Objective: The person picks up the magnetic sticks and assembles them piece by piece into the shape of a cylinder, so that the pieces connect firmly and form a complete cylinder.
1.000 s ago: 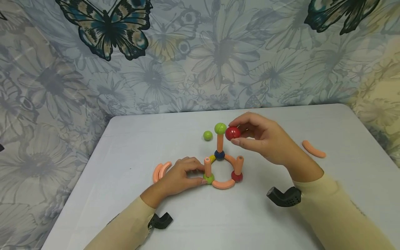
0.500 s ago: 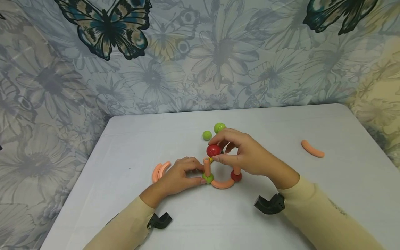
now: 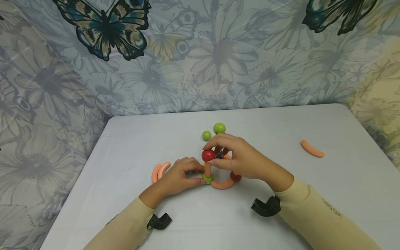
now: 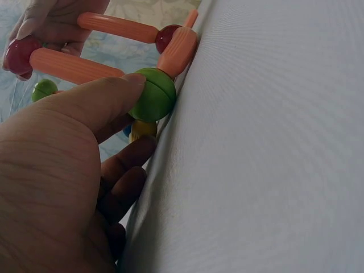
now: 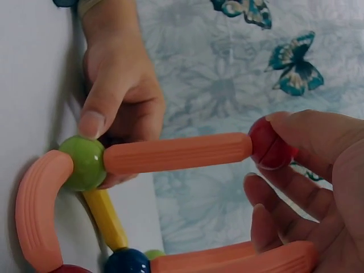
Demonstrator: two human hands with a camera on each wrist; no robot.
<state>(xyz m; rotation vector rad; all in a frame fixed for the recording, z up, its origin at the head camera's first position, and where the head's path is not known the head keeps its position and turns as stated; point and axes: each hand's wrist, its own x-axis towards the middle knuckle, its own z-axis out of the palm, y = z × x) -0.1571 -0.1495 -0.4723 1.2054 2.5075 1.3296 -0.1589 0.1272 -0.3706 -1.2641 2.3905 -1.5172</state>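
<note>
Head view: flowered cloth (image 3: 225,52) behind, white table (image 3: 203,222) beneath, right hand (image 3: 239,158) above and to the right of left hand (image 3: 181,175), at a ring of sticks and balls (image 3: 222,184). Upright between both, a straight stick (image 3: 207,170), capped by a red ball (image 3: 208,155) in a snug right thumb-and-fingertip pinch and standing on a green ball (image 3: 208,179) held between left thumb and fingers.

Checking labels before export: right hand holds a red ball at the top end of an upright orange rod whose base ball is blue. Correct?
One slip: the base ball is green, not blue; the right wrist view shows it. The rest stands: the right hand holds a red ball at the top end of the upright orange rod.
</note>
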